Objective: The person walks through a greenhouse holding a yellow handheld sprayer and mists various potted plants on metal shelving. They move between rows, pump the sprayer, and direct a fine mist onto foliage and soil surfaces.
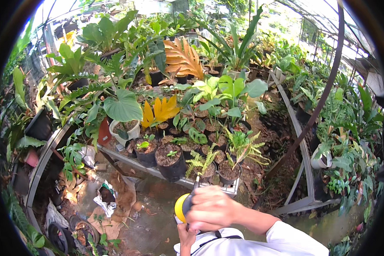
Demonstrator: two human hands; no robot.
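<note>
My right hand [211, 206] is closed around the black top of a hand pump sprayer [180, 208] with a yellow collar. The sprayer's nozzle [197, 182] has a pale tip and points away from me, towards the potted plants. Just below, my left hand [186, 235] grips the sprayer's lower part, which is mostly hidden by my hands. Right beyond the nozzle stands a small fern [203, 163] in a black pot. Beside it are another potted fern [230, 172] and a black grow bag [171, 164] with a small seedling.
A metal-framed bench [147, 168] carries many potted plants, among them a white pot [125, 132] with a large-leaved plant. A rusty curved pole [307, 124] rises at the right. On the ground lie an open bag [107, 196] and old black pots [59, 238]. More plant benches flank both sides.
</note>
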